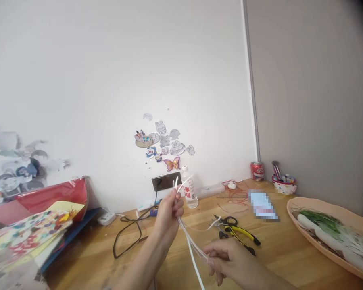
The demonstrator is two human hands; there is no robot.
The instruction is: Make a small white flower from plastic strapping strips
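Note:
Above the wooden table [157,257], my left hand [171,207] is closed round a bundle of thin white strips [189,237], whose short ends stick up past the fingers. The strips run down to the right. Lower and to the right, my right hand [222,257] pinches part of them between thumb and fingers, while one flat white strip hangs free below. Yellow-and-black pliers [243,233] and black-handled scissors [228,221] lie on the table just beyond my right hand. A clear water bottle [189,191] stands behind my left hand.
On the right are a peach tray [293,205] of white and green items, a small basket [284,186] and a red can [257,171]. A black cable [117,243] loops at left, near stacked papers [33,233]. Red cords [236,197] lie at the back.

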